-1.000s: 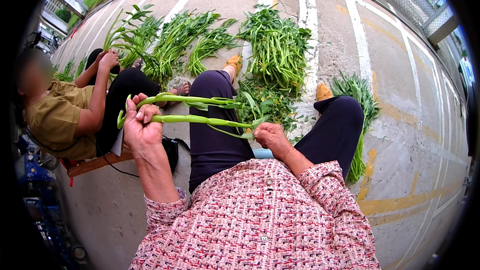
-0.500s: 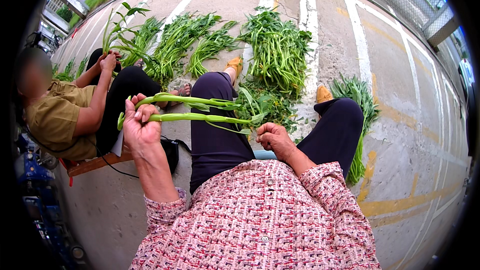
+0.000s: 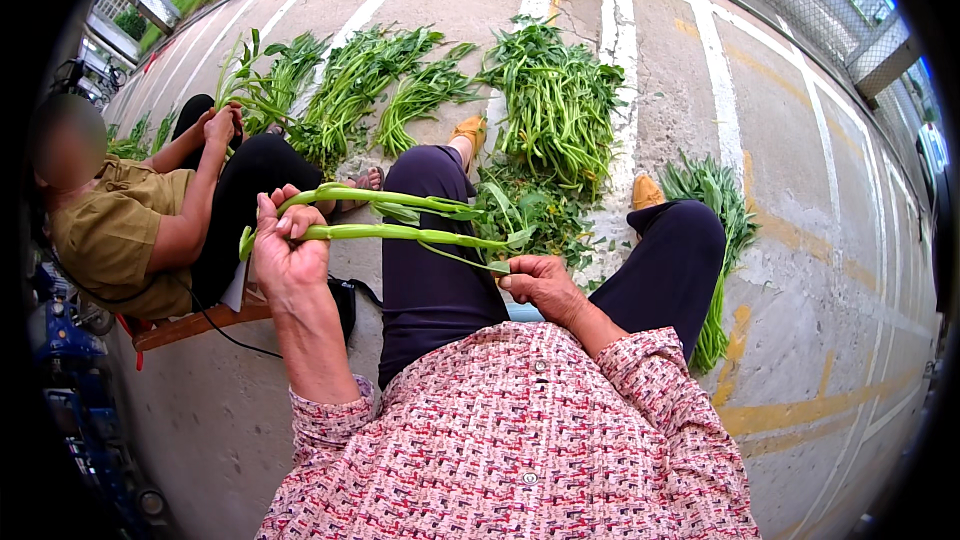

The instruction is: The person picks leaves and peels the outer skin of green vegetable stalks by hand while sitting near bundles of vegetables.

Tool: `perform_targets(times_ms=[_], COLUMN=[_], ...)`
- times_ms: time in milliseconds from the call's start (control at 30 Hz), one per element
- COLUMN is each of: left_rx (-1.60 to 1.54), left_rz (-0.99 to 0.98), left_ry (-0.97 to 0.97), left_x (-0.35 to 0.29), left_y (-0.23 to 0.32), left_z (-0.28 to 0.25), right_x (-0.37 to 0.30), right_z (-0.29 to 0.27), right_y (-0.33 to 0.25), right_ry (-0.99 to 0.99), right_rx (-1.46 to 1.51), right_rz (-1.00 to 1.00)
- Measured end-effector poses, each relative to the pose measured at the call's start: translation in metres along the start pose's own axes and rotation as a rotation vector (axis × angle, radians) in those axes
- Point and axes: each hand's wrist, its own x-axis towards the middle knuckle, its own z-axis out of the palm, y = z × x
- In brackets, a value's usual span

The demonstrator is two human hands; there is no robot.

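Note:
Held at the left over my knee, my left hand (image 3: 292, 248) is closed around the thick ends of green leafy-vegetable stalks (image 3: 400, 233), which point to the right. At the far end of the stalks, my right hand (image 3: 540, 285) pinches a small leaf (image 3: 499, 267) between thumb and fingers. A mound of loose leaves (image 3: 540, 215) lies on the ground between my feet, just beyond my hands. Past it rests a large heap of long-stemmed greens (image 3: 555, 105).
More bundles of greens (image 3: 350, 90) lie at the far left, and another bundle (image 3: 712, 210) beside my right foot. At the left a co-worker (image 3: 125, 225) sits handling stalks. A dark bag (image 3: 343, 305) and a wooden stool (image 3: 205, 325) stand near my left arm.
My right hand has moved slightly left and now grips a leaf at the stalk tips. The co-worker's stalks have dipped lower.

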Motion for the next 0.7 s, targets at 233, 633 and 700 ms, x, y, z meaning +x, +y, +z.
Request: perform_targets(times_ms=[233, 633, 700], left_rx=[0.017, 0.032, 0.009], left_rz=[0.018, 0.037, 0.006], left_ry=[-0.008, -0.049, -0.041], left_x=[-0.006, -0.003, -0.004], left_y=[-0.005, 0.004, 0.004], left_z=[0.006, -0.001, 0.000], right_x=[0.001, 0.002, 0.001], right_z=[-0.001, -0.010, -0.009], right_y=[0.001, 0.006, 0.004], right_ry=[0.029, 0.250, 0.185], right_rx=[0.094, -0.045, 0.012], right_rz=[0.026, 0.187, 0.195])
